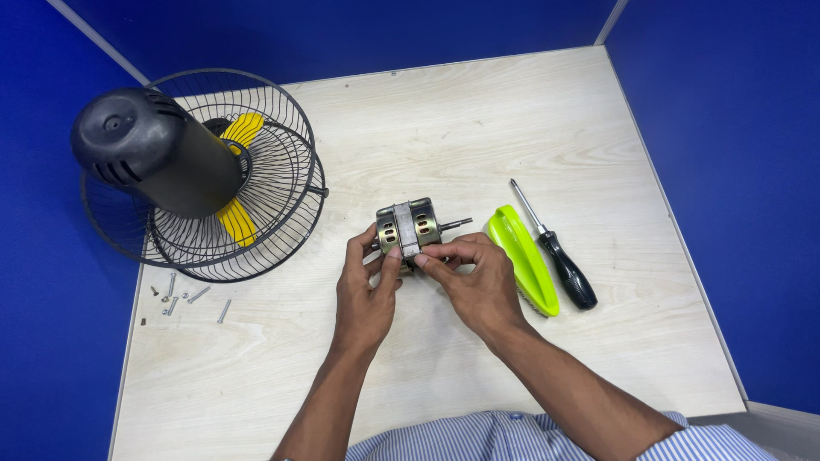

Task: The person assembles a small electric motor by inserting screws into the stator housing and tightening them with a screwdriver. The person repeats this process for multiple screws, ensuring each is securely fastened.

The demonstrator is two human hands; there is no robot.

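A small metal fan motor (410, 227) with a shaft sticking out to the right rests on the light wooden table (478, 128) near its middle. My left hand (366, 290) grips the motor's left and front side with thumb and fingers. On the motor's front right, my right hand (474, 277) pinches it with its fingertips. Both hands hold the motor together.
A black wire fan cage with yellow blades and a black motor cover (162, 158) lies at the left. Several loose screws (184, 299) lie below it. A green brush (524, 258) and a black-handled screwdriver (559, 256) lie right of my hands. Blue walls surround the table.
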